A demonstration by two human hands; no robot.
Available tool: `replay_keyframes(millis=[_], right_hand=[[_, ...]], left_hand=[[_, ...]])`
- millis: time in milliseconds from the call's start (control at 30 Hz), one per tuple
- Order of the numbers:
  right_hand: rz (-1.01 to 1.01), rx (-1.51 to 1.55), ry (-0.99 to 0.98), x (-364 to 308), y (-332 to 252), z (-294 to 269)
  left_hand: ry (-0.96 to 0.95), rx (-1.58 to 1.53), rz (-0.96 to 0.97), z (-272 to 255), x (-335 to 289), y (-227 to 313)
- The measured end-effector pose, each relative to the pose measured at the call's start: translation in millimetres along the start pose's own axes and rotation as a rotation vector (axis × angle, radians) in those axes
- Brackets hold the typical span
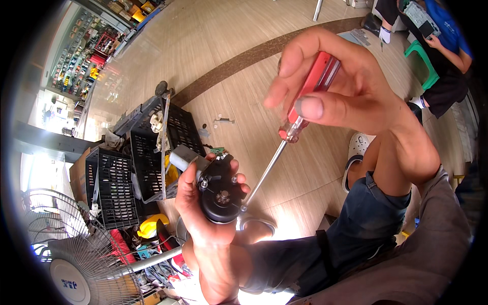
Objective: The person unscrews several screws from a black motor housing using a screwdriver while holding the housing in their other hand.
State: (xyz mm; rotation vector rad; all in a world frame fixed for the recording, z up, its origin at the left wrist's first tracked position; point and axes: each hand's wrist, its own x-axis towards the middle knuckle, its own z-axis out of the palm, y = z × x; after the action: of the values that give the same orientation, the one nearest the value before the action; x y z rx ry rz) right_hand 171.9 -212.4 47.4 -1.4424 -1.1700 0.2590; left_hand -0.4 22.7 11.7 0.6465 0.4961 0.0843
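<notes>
My left hand (211,226) is wrapped from below round a black, round mechanical part (221,195). Silver screws or studs show on its face, a silver metal block (186,158) juts from its upper left, and a bit of green board (217,151) peeks out behind. Above and to the right, my right hand (351,91) grips a screwdriver (274,160) by its red handle, thumb in front and fingers curled behind. Its steel shaft slants down to the left. The tip, with a small silver piece at its end, is at the right edge of the black part; whether they touch I cannot tell.
Black plastic crates (152,157) stand on the floor at the left. A wire-caged fan (76,274) fills the lower left, near a yellow object (151,226). Small parts (223,120) lie on the tiles. At the upper right, another person (447,46) holds a flat device near a green stool (424,63).
</notes>
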Motion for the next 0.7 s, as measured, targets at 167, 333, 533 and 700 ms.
replay_keyframes(millis=[167,333,533,700], right_hand=[[-0.076,0.274,0.047,-1.8,-0.5,3.1],[-0.063,0.181,0.034,-0.2,3.8,1.1],[0.096,0.049,0.005,0.8,-11.1,-3.4],[0.0,0.192,0.078,0.8,-1.4,5.5]], left_hand=[[-0.002,0.01,-0.004,0.7,1.1,-1.1],[0.014,0.001,0.018,0.1,1.3,-2.1],[0.009,-0.006,0.004,-0.4,1.6,-1.9],[-0.001,-0.011,0.002,-0.7,1.6,-1.8]])
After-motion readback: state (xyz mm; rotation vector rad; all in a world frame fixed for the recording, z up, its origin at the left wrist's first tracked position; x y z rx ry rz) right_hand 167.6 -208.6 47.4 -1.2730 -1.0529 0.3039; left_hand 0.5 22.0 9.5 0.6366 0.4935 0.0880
